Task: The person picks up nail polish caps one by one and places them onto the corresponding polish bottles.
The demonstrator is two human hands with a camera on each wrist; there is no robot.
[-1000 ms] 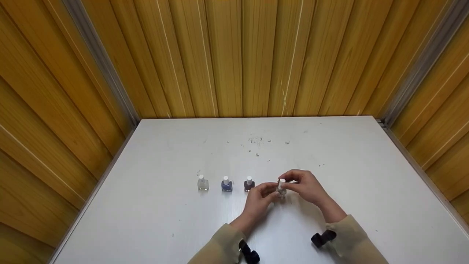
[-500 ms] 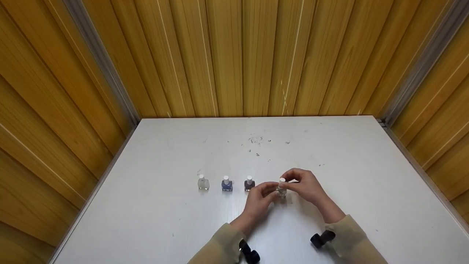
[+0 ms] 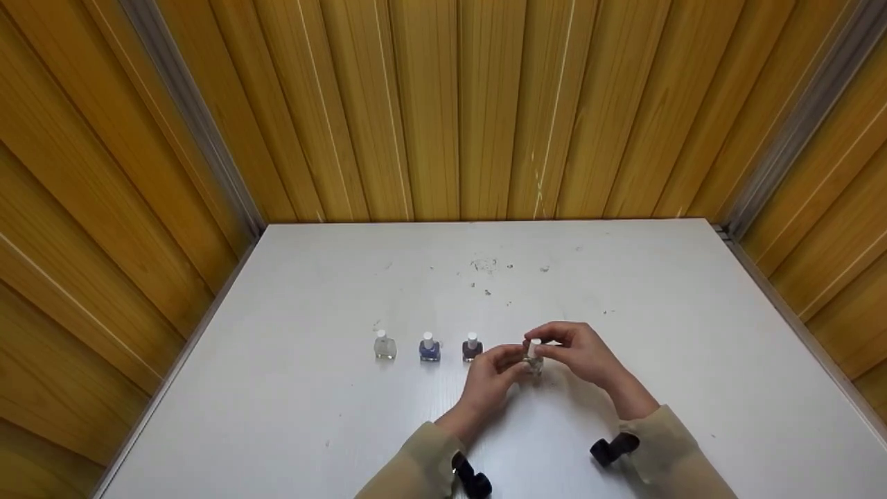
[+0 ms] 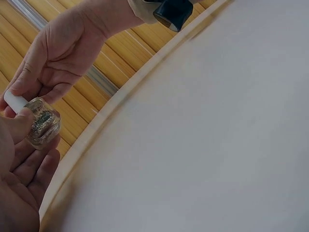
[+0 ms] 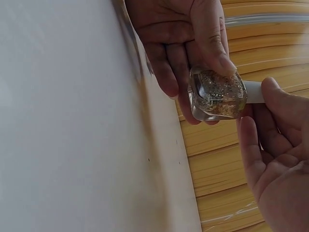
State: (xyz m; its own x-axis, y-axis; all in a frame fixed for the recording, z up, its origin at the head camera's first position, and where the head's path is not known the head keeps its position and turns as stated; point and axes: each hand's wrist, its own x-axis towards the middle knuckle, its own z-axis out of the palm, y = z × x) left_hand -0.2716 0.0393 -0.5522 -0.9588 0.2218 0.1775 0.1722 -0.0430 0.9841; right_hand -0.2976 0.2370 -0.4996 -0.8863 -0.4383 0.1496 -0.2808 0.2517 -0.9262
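Note:
A small clear nail polish bottle (image 5: 219, 94) with gold glitter inside and a white cap (image 5: 253, 92) is between my two hands. My left hand (image 3: 490, 380) grips its glass body, thumb on one side and fingers behind. With thumb and fingertips my right hand (image 3: 582, 357) pinches the cap, which sits on the neck. In the left wrist view the glitter bottle (image 4: 43, 123) appears tilted, its cap toward the upper left. Left of my hands stand three more nail polish bottles in a row: a dark one (image 3: 472, 350), a blue one (image 3: 429, 349) and a clear one (image 3: 384, 346).
The white table (image 3: 312, 291) carries small dark scuff marks (image 3: 484, 265) toward the back. Yellow wood-look panels (image 3: 457, 111) rise along its back and both sides. A black wrist camera (image 3: 613, 450) sticks out from the right sleeve, and another (image 3: 472, 477) from the left.
My right fingers shift slightly around the cap, back a little and then forward again. My left hand keeps the glitter bottle in place, and the other bottles stay put.

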